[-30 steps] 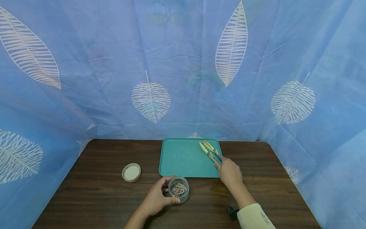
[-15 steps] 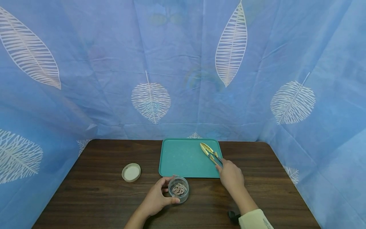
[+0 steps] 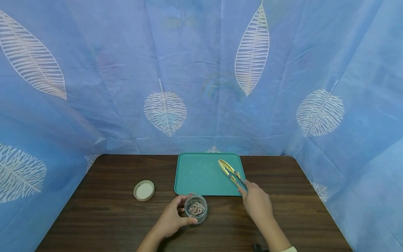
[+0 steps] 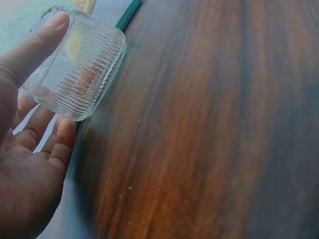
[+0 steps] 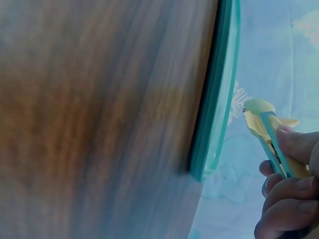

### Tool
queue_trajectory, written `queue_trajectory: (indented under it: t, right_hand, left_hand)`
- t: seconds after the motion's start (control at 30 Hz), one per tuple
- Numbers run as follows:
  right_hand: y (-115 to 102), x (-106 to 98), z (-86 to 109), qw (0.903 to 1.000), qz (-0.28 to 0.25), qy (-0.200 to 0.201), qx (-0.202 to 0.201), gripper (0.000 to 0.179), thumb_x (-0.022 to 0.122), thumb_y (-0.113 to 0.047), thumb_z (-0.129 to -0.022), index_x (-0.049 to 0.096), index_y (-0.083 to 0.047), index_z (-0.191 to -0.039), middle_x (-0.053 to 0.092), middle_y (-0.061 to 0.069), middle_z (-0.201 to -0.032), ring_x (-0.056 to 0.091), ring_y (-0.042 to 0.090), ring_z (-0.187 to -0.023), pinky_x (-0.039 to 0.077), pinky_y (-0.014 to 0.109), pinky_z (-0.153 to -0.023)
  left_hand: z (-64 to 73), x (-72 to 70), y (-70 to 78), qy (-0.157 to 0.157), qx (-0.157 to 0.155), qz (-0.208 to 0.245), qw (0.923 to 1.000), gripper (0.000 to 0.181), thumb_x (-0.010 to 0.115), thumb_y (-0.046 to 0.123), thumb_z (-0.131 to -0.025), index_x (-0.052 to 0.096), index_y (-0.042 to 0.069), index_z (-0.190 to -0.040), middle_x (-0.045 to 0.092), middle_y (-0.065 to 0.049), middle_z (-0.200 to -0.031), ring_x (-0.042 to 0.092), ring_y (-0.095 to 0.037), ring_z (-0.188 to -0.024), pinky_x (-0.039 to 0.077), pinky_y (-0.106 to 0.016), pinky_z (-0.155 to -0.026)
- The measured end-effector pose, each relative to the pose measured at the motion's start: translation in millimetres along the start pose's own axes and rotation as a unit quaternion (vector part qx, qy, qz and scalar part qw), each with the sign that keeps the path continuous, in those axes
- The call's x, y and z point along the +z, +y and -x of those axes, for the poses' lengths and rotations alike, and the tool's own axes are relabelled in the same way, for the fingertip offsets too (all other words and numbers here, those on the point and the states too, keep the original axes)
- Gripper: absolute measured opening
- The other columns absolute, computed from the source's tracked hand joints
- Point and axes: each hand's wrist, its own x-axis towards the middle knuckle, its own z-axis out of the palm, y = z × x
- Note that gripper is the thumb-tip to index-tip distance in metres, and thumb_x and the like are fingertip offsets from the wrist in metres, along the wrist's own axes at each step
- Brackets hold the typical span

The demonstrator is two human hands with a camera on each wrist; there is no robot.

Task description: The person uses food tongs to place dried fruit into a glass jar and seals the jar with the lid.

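Note:
My left hand grips a clear ribbed jar from its left side, thumb in front and fingers behind. Several pinkish-brown rings or bands lie at the bottom of the jar. In the left wrist view the thumb presses the wall of the jar. My right hand holds a pair of tongs with pale yellow tips. Those tips point away and to the left, over the right part of the teal tray. In the right wrist view the thumb and fingers are wrapped round the tongs.
The teal tray lies at the back middle of the dark wooden table. A round lid with a pale inside lies left of the jar. A blue leaf-patterned cloth hangs behind and at both sides. A small black object sits by the right forearm.
My right hand has drawn back slightly toward me and right with the tongs, and their tips have come closer together. The left hand and the jar stay in place.

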Motion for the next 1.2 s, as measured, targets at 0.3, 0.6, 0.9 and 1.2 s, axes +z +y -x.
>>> queue_trajectory:
  t: [0.3, 0.6, 0.9, 1.2]
  right_hand:
    - [-5, -6, 33.7, 0.9997, -0.023, 0.003, 0.002, 0.052, 0.076, -0.029, -0.103, 0.067, 0.006, -0.142, 0.078, 0.021, -0.11, 0.054, 0.016, -0.058, 0.048, 0.032, -0.052]
    - [-13, -11, 69.2, 0.9985, -0.053, -0.011, 0.005, 0.05, 0.079, -0.028, -0.1, 0.069, -0.003, -0.143, 0.079, 0.012, -0.111, 0.067, 0.016, -0.069, 0.06, 0.041, -0.061]
    - [-20, -20, 96.1, 0.9984, -0.042, -0.035, 0.012, 0.049, 0.082, -0.032, -0.097, 0.07, -0.013, -0.141, 0.072, -0.002, -0.099, 0.05, 0.007, -0.064, 0.05, 0.031, -0.056]
    - [-23, -21, 115.9, 0.9985, -0.041, -0.037, 0.001, 0.049, 0.083, -0.038, -0.095, 0.072, -0.019, -0.138, 0.064, -0.012, -0.09, 0.038, -0.001, -0.059, 0.041, 0.024, -0.052]
  left_hand:
    - [0.6, 0.6, 0.0, 0.002, -0.004, -0.002, 1.0, 0.087, 0.098, 0.033, -0.081, 0.055, 0.013, -0.155, 0.068, -0.011, -0.139, 0.064, -0.028, -0.126, 0.058, -0.029, -0.101]
    - [1.6, 0.1, 0.7, 0.0, -0.011, -0.008, 0.9999, 0.088, 0.098, 0.035, -0.081, 0.056, 0.013, -0.154, 0.067, -0.013, -0.142, 0.065, -0.027, -0.124, 0.058, -0.034, -0.1]
    - [0.5, -0.1, 0.8, 0.007, -0.001, -0.011, 0.9999, 0.086, 0.098, 0.034, -0.08, 0.057, 0.012, -0.152, 0.068, -0.012, -0.143, 0.065, -0.029, -0.126, 0.058, -0.029, -0.1]
    - [-1.2, 0.2, -0.3, 0.004, 0.0, -0.004, 1.0, 0.086, 0.098, 0.034, -0.081, 0.056, 0.011, -0.153, 0.067, -0.013, -0.144, 0.064, -0.03, -0.128, 0.058, -0.028, -0.101]
